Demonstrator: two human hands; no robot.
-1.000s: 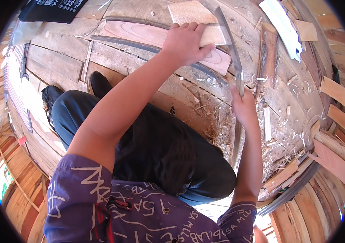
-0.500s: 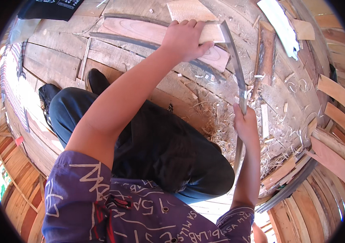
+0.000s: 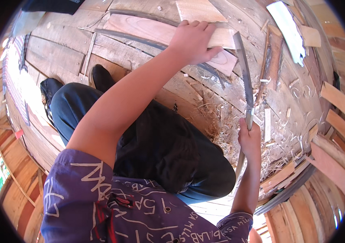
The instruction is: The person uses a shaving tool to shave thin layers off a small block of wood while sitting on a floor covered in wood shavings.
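"Look at the left hand (image 3: 192,42)! It grips the pale wood (image 3: 224,38), fingers bent over the far edge, thumb out on the near side."

"And that wood sits near the right end of the pink board (image 3: 138,28). Right hand (image 3: 250,137): fingers wrapped round the saw (image 3: 244,73) at its handle, blade pointing away, tip by the wood's right end. Touching? Can't tell from here!"

"So where's the danger?"

"That thumb, I'd say! It lies off the toothed side; a sideways jump of the blade could nick it."

"The stack might skid, too. One palm's pressing, and I see no clamp on the plank floor (image 3: 59,56)."

"Loose shavings (image 3: 217,121) could roll underfoot. And the handle's rear runs beside the right knee (image 3: 217,176): a long pull might knock it!"
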